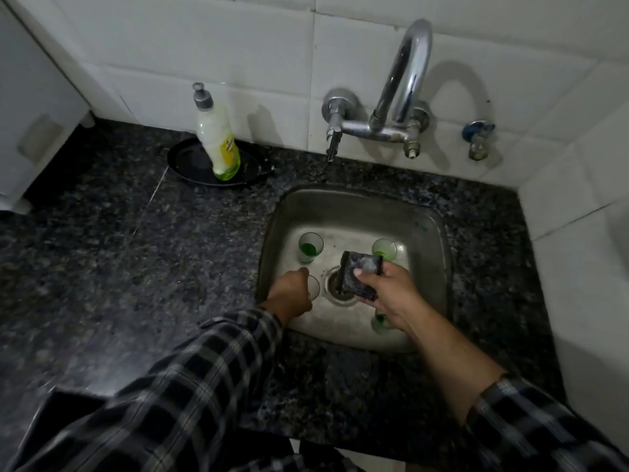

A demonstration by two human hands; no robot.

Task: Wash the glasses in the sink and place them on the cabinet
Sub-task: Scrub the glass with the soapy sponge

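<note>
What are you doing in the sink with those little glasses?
A person in a checked shirt is washing up. The left hand grips a small clear glass in the steel sink, and the right hand holds a dark soapy rectangular sponge over the drain. Three other small glasses with green liquid stand in the sink.

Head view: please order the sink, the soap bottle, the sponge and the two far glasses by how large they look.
1. sink
2. soap bottle
3. sponge, though it is held up nearer the camera
4. far left glass and far right glass: they look alike, so no ranking between them
</note>
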